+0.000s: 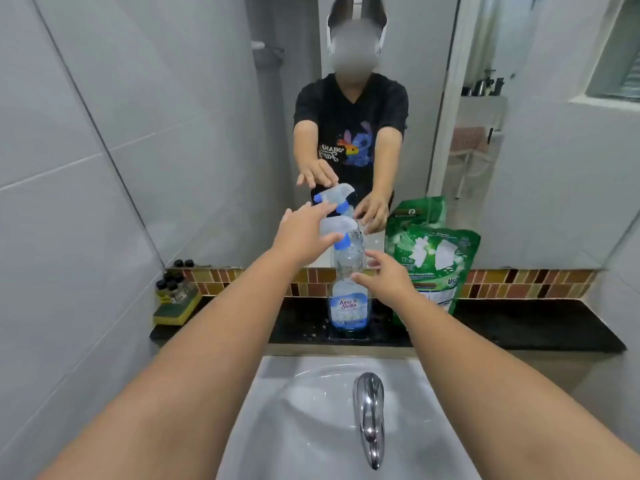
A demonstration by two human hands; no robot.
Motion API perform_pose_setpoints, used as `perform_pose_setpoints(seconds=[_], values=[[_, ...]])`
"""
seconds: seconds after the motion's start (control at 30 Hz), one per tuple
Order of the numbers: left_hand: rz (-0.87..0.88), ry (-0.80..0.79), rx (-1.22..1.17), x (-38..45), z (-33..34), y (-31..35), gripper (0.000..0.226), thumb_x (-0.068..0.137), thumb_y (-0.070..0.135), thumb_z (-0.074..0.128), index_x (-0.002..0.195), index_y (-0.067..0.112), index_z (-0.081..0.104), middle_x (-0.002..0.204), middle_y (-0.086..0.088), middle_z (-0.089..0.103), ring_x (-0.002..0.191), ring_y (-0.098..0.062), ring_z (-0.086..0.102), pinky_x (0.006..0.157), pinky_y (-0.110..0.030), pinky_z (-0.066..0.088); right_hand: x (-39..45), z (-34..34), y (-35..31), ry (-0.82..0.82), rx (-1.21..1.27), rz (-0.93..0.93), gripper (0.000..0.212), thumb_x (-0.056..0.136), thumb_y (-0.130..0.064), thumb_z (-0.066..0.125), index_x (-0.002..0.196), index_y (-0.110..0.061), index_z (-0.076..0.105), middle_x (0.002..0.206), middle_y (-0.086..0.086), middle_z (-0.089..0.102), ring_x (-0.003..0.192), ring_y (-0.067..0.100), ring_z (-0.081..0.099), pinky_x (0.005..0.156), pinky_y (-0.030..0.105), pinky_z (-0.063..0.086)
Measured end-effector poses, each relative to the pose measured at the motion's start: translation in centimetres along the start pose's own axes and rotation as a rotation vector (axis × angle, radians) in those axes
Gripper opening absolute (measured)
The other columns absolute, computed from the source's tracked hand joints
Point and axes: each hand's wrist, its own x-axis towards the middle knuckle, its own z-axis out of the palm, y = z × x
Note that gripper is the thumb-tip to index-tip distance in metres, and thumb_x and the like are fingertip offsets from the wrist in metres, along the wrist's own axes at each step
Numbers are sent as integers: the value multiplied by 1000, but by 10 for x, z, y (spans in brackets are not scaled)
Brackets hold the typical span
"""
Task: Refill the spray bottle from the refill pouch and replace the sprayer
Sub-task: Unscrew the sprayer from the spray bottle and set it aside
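A clear spray bottle [349,299] with a blue and white label stands upright on the black ledge [540,327] behind the sink. Its pale sprayer head with a blue collar [337,230] sits on the neck. My left hand [304,233] reaches in from the left at the sprayer, fingers spread; whether it touches is unclear. My right hand [388,275] is beside the bottle's upper body on the right, fingers loosely open. The green refill pouch [434,268] stands just right of the bottle, leaning against the mirror.
A white sink [294,410] with a chrome tap [370,417] lies below the ledge. A yellow-green sponge [176,310] and several small dark-capped bottles [171,285] sit at the ledge's left end. The mirror [207,133] reflects a person and the bottle.
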Motion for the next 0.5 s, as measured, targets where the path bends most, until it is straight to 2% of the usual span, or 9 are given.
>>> perform_pose_setpoints(seconds=[0.07,0.1,0.13,0.2,0.27,0.33,0.5], values=[[33,-68,6,4,-2,0,59,87,48,65,140,32,47,139,2,54,125,-22,49,113,-49,18,7,0,-4,-6,49,-1,66,75,-41,76,134,-30,48,115,-5,55,100,15,57,82,35,51],[36,-78,-8,6,-3,-2,56,86,48,66,138,33,50,135,3,57,118,-20,54,109,-44,27,9,0,-6,-18,50,-4,65,75,-42,76,133,-31,48,114,-6,55,98,15,58,81,37,52],[37,-71,-42,8,-6,-4,54,85,46,68,135,33,54,131,4,60,111,-18,57,102,-38,37,12,0,-7,-31,53,-2,66,75,-42,76,133,-30,48,112,-6,55,96,16,58,80,39,53],[45,-98,-107,10,-9,-6,47,83,40,73,127,29,62,120,6,65,101,-12,59,85,-26,44,14,2,-7,-48,15,-19,67,74,-43,77,133,-28,49,111,-6,56,96,16,58,80,40,54],[52,-185,-152,15,-17,-7,42,81,37,76,120,26,66,107,5,69,92,-8,60,79,-26,48,17,3,-6,-51,-13,-38,63,75,-42,76,130,-26,50,110,-6,57,97,16,58,81,40,53],[44,-257,-183,19,-24,-6,36,78,36,79,111,23,70,96,6,69,89,-11,62,80,-32,51,19,3,-6,-54,-25,-57,58,77,-41,75,126,-24,50,109,-8,57,97,14,56,81,36,50],[44,-264,-279,22,-38,-6,26,77,31,80,101,24,71,91,5,68,84,-11,62,75,-29,49,23,5,-6,-96,-28,-89,47,80,-35,73,117,-22,47,109,-7,57,97,14,54,83,31,45]])
